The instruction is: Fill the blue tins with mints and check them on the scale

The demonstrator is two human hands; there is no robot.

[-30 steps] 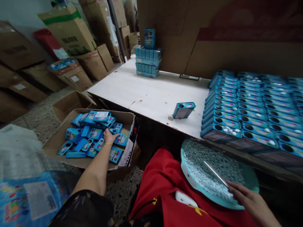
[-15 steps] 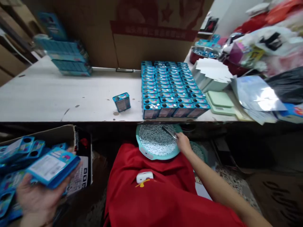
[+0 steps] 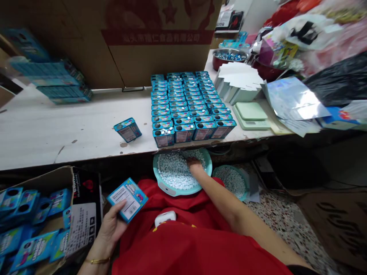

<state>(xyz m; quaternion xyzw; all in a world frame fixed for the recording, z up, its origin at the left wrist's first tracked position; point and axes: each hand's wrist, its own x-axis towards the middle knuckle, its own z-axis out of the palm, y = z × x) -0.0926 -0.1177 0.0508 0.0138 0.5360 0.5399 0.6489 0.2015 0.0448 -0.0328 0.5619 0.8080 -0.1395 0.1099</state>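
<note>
My left hand (image 3: 110,229) holds a flat blue tin (image 3: 127,199) above my lap, label side up, beside a cardboard box (image 3: 78,198) full of the same blue tins. My right hand (image 3: 195,166) is pressed down into a teal basin (image 3: 163,187) of small white candies on my lap; its fingers are curled among them and partly buried. On the white table (image 3: 71,130) several rows of open blue tins (image 3: 186,107) stand upright, some with white candies inside. One lone tin (image 3: 127,130) stands to their left.
A second teal basin (image 3: 231,179) of candies sits on the floor to the right. A green scale (image 3: 252,114), white cards (image 3: 239,78), foil sheets (image 3: 292,99) and a metal bowl (image 3: 229,57) crowd the table's right. Stacked blue boxes (image 3: 54,82) stand far left, a large carton (image 3: 155,42) behind.
My left hand took a tin from the box and carried it to my lap. My right hand went from the basin's edge, holding a thin metal tool, down into the candies.
</note>
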